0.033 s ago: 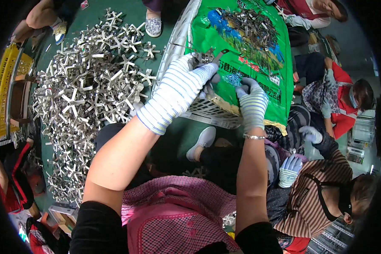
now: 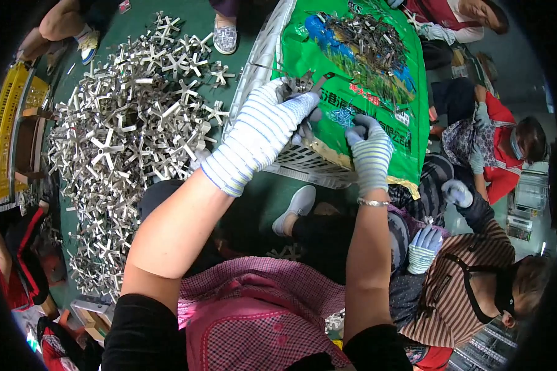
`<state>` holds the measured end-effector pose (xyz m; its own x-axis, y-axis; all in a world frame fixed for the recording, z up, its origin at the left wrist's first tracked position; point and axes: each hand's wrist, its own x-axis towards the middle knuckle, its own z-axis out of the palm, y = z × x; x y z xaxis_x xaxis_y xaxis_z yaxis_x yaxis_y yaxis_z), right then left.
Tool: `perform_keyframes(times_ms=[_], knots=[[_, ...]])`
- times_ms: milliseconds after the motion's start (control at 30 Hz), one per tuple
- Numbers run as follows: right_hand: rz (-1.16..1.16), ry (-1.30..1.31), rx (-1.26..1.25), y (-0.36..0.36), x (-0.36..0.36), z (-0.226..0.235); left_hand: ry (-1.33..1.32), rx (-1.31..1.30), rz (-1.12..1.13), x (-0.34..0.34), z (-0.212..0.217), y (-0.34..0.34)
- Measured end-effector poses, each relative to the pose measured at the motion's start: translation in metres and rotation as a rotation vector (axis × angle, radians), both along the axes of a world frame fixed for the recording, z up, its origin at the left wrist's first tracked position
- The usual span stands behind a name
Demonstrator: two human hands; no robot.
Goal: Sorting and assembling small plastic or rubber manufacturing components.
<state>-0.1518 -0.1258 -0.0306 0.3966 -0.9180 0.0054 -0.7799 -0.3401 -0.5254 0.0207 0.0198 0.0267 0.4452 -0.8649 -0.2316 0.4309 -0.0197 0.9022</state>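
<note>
A small grey metal piece (image 2: 303, 83) is gripped by the gloved left hand (image 2: 272, 120) over the green sack (image 2: 353, 74); the right hand (image 2: 368, 145) is clenched; many silver cross-shaped metal parts (image 2: 130, 136) are already heaped on the floor.

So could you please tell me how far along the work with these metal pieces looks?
Done: a large heap of cross-shaped metal pieces lies on the green floor. In hand: the gloved left hand grips a metal piece over the green sack, and the gloved right hand rests on the sack. Left: a pile of small metal parts on the sack.
</note>
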Motion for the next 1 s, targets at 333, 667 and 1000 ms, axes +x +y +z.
perform_keyframes(times_ms=[333,667,1000], knots=[[0.084,-0.986,0.344,0.041,0.013,0.041,0.134,0.068,-0.102,-0.017,-0.008,-0.004],[0.037,-1.212,0.343,0.054,0.037,0.043,0.01,-0.058,-0.093,-0.034,-0.025,-0.013],[0.101,-1.205,0.253,0.056,0.032,0.041,-0.2,0.007,-0.063,-0.04,-0.016,-0.01]])
